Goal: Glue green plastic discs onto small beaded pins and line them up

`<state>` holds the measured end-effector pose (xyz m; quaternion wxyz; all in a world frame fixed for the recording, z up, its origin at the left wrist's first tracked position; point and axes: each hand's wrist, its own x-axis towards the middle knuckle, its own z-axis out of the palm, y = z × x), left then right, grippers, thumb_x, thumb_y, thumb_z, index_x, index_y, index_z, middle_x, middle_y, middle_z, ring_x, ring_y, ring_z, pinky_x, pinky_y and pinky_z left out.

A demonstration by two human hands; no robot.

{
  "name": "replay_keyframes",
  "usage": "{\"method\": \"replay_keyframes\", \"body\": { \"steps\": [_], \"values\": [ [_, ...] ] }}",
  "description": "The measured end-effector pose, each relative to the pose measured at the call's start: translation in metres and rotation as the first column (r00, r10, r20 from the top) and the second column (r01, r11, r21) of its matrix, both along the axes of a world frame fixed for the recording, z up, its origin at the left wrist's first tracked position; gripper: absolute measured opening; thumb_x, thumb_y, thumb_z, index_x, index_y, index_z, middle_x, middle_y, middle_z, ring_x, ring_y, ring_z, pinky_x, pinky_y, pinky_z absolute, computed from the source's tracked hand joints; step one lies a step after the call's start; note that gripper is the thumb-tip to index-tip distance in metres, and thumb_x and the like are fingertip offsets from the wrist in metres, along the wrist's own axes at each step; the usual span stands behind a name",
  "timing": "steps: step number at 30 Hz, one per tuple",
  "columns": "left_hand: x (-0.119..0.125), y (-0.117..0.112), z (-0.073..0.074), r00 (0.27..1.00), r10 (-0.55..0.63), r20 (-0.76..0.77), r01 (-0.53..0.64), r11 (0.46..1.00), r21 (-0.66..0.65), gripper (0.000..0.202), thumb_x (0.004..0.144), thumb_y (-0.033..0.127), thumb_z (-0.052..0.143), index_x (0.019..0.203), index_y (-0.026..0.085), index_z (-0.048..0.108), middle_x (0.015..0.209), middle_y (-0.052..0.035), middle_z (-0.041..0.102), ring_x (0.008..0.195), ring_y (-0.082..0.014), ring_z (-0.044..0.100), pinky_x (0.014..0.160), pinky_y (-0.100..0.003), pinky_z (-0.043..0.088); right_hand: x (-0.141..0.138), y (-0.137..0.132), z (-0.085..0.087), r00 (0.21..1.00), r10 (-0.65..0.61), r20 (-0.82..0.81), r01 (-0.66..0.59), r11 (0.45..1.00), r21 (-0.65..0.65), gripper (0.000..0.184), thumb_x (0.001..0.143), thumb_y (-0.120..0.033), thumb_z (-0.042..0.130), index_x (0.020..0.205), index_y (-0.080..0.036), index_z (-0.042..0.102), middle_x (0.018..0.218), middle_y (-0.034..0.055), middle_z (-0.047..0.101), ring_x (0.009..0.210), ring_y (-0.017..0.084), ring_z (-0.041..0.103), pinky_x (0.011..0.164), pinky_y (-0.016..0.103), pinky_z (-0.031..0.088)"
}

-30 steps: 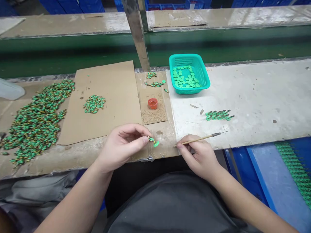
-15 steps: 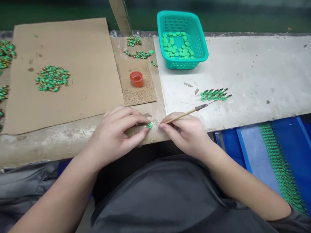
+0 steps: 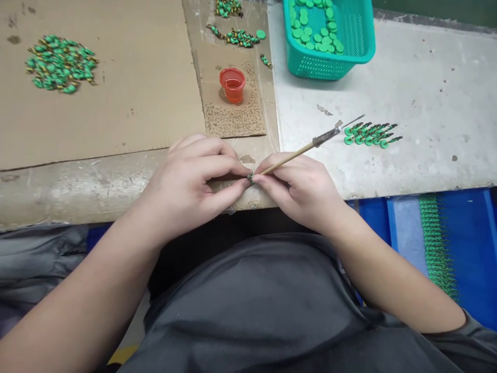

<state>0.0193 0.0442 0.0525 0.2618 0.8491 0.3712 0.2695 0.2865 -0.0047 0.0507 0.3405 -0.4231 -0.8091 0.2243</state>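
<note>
Between the thumb and forefinger of my left hand (image 3: 194, 184) is a small green figure piece (image 3: 250, 178), mostly covered by the fingertips. My right hand (image 3: 305, 189) holds a wooden-handled needle tool (image 3: 297, 153), its thin metal tip pointing away to the upper right. The right fingertips meet the left ones at the piece, close to the table's front edge. Beyond the tool's tip, several small figures on green discs (image 3: 369, 135) stand in a tight group. A red cup (image 3: 233, 87) of liquid sits on a speckled cardboard piece (image 3: 252, 120).
A teal basket (image 3: 330, 70) with green discs (image 3: 326, 41) stands at the back. On the left cardboard (image 3: 143, 77) lies a heap of green-and-brown pieces (image 3: 62, 63); smaller piles (image 3: 240, 37) lie behind the cup. A blue tray (image 3: 473, 248) at lower right holds rows of green pieces (image 3: 435, 238).
My right hand has come in to meet the left, and its fingertips now touch around the green piece. The disc that showed beyond my left fingertips is now mostly hidden. The view has tilted down.
</note>
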Motion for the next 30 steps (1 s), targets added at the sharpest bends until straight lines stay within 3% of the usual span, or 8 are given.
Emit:
{"method": "replay_keyframes", "body": {
  "steps": [6,9,16,21,24,27,30],
  "values": [
    [0.000,0.000,0.003,0.999,-0.006,-0.041,0.006,1.000,0.000,0.034,0.119,0.056,0.072,0.114,0.032,0.095,0.111,-0.0023,0.088,0.108,-0.0243,0.075,0.113,-0.042,0.057,-0.001,0.002,-0.003,1.000,0.030,-0.003,-0.029,0.997,0.071,0.020,0.129,-0.025,0.070,0.122,-0.024,0.089,0.126,0.0059,0.097,0.119,0.027,0.094,0.113,0.042,0.075],
    [0.001,0.000,0.004,0.999,-0.003,-0.033,0.002,1.000,-0.017,0.032,0.119,0.053,0.072,0.115,0.032,0.095,0.111,-0.0010,0.087,0.109,-0.0231,0.072,0.119,-0.040,0.055,-0.001,0.004,-0.004,1.000,0.026,0.013,-0.027,0.998,0.051,0.021,0.130,-0.027,0.068,0.124,-0.027,0.088,0.128,0.0041,0.097,0.122,0.027,0.093,0.116,0.043,0.075],
    [0.001,-0.001,0.001,0.999,-0.001,-0.037,0.001,1.000,0.012,0.032,0.119,0.052,0.070,0.112,0.033,0.095,0.110,0.0001,0.085,0.110,-0.0227,0.073,0.117,-0.039,0.055,-0.004,0.005,-0.001,1.000,0.010,0.025,-0.009,1.000,-0.026,0.025,0.130,-0.029,0.066,0.118,-0.028,0.088,0.113,0.0052,0.093,0.115,0.029,0.091,0.116,0.045,0.075],
    [0.002,0.000,0.001,0.999,0.017,0.035,-0.015,0.997,-0.075,0.024,0.112,0.048,0.079,0.104,0.032,0.095,0.108,0.0007,0.085,0.109,-0.0228,0.073,0.125,-0.040,0.054,-0.008,0.009,-0.003,1.000,0.024,-0.008,-0.024,1.000,-0.009,0.026,0.129,-0.026,0.065,0.112,-0.026,0.084,0.111,0.0070,0.091,0.114,0.029,0.090,0.115,0.043,0.073],
    [0.002,0.001,0.001,0.999,0.010,0.051,-0.007,0.999,-0.051,0.021,0.111,0.047,0.081,0.102,0.033,0.094,0.105,-0.0016,0.085,0.106,-0.0256,0.076,0.115,-0.044,0.057,-0.006,0.010,-0.001,0.999,0.029,0.023,-0.028,0.998,-0.059,0.032,0.129,-0.030,0.065,0.101,-0.025,0.078,0.105,0.0079,0.089,0.107,0.029,0.088,0.105,0.041,0.071],
    [0.001,0.000,0.004,1.000,0.006,0.010,-0.005,1.000,-0.016,0.024,0.114,0.050,0.076,0.111,0.036,0.096,0.107,-0.0046,0.088,0.106,-0.0288,0.080,0.104,-0.047,0.057,0.001,0.001,0.003,0.997,-0.067,-0.033,0.063,0.994,-0.092,0.030,0.128,-0.032,0.066,0.100,-0.026,0.076,0.106,0.0072,0.090,0.101,0.026,0.086,0.098,0.038,0.070],
    [-0.002,-0.005,0.007,1.000,0.000,-0.002,0.000,0.999,-0.037,0.026,0.115,0.048,0.073,0.123,0.037,0.096,0.117,-0.0045,0.092,0.111,-0.0299,0.084,0.108,-0.048,0.059,0.011,-0.018,0.005,0.946,-0.286,-0.153,0.276,0.957,-0.087,0.023,0.125,-0.031,0.070,0.104,-0.026,0.078,0.100,0.0051,0.089,0.088,0.022,0.082,0.086,0.035,0.068]
  ]
}}
